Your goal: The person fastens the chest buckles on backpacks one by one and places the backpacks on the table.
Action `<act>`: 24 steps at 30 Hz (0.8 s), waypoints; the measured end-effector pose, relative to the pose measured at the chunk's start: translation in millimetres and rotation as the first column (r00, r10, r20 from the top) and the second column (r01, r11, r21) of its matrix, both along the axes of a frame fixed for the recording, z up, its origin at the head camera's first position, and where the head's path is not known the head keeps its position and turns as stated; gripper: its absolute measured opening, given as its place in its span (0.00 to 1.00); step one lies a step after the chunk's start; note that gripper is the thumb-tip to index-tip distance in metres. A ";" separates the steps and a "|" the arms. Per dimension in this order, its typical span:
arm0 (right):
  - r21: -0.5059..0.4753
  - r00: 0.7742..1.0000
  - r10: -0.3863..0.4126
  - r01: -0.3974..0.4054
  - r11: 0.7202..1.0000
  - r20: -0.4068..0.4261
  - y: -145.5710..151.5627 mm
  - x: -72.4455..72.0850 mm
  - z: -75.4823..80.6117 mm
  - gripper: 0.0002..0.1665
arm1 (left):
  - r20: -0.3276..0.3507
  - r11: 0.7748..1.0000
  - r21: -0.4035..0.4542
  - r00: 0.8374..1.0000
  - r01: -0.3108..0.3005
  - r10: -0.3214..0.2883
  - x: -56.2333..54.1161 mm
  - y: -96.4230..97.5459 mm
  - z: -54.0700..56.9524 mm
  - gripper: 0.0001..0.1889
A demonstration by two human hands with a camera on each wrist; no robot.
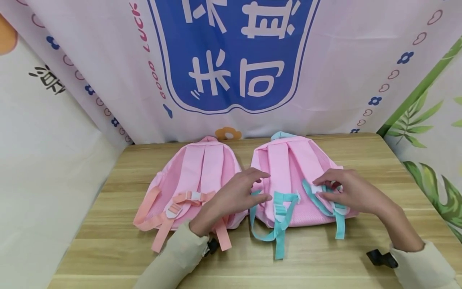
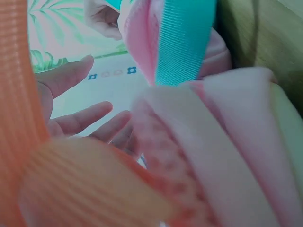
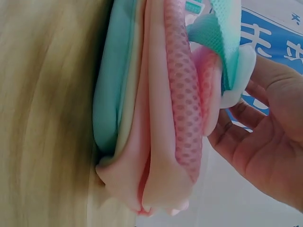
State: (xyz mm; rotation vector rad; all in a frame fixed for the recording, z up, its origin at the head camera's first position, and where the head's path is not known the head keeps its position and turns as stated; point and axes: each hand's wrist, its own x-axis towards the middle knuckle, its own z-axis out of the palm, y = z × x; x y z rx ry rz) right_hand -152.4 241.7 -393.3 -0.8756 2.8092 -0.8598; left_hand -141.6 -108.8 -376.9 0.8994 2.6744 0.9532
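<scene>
Two pink backpacks lie straps-up on the table. The right backpack [image 1: 296,208] has turquoise webbing and white plastic buckles; the left backpack [image 1: 231,160] has orange webbing. My right hand [image 1: 348,190] pinches a white buckle [image 1: 316,189] on the turquoise strap at the right backpack; the right wrist view shows the buckle [image 3: 239,78] at the fingertips. Between the two bags, my left hand [image 1: 238,190] hovers with thumb and fingers apart, beside the right bag's left shoulder strap [image 1: 279,168]. In the left wrist view an orange strap [image 2: 14,113] partly covers that hand.
The wooden table [image 1: 310,261] ends at a printed cloth backdrop [image 1: 343,88] behind the bags. Loose turquoise strap ends [image 1: 280,245] and orange ones [image 1: 223,237] hang toward the front. Fabric walls stand on both sides.
</scene>
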 end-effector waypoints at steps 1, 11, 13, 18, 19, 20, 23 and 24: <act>0.004 1.000 -0.003 0.003 1.000 -0.002 0.1 0.4 0.0 0.19 | 0.001 1.000 -0.001 1.000 0.001 -0.001 0.8 1.9 1.4 0.31; 0.008 1.000 -0.020 0.020 1.000 0.019 0.4 0.1 -2.4 0.19 | -0.042 0.994 -0.110 0.999 0.026 -0.031 4.9 38.9 9.0 0.31; 0.005 1.000 -0.021 0.020 1.000 0.021 0.5 -0.1 -2.8 0.18 | -0.052 0.990 -0.138 0.998 0.030 -0.037 4.8 48.8 9.6 0.31; 0.005 1.000 -0.019 0.019 1.000 0.021 1.1 -0.5 -3.2 0.17 | -0.076 0.984 -0.180 0.997 0.012 -0.026 3.4 70.8 7.1 0.30; 0.004 1.000 -0.018 0.018 1.000 0.022 1.2 -0.5 -3.1 0.17 | -0.081 0.983 -0.185 0.996 0.008 -0.024 2.9 74.5 6.1 0.30; 0.005 1.000 -0.018 0.018 1.000 0.023 1.3 -0.4 -2.9 0.17 | -0.084 0.982 -0.188 0.996 0.004 -0.020 2.6 77.7 4.8 0.29; 0.002 1.000 -0.015 0.015 1.000 0.024 0.9 -0.1 -2.1 0.16 | -0.087 0.981 -0.193 0.996 -0.011 -0.006 2.3 85.6 0.2 0.27; 0.000 1.000 -0.013 0.013 1.000 0.026 0.6 0.1 -1.7 0.16 | -0.089 0.981 -0.194 0.996 -0.018 0.000 2.2 87.4 -1.6 0.27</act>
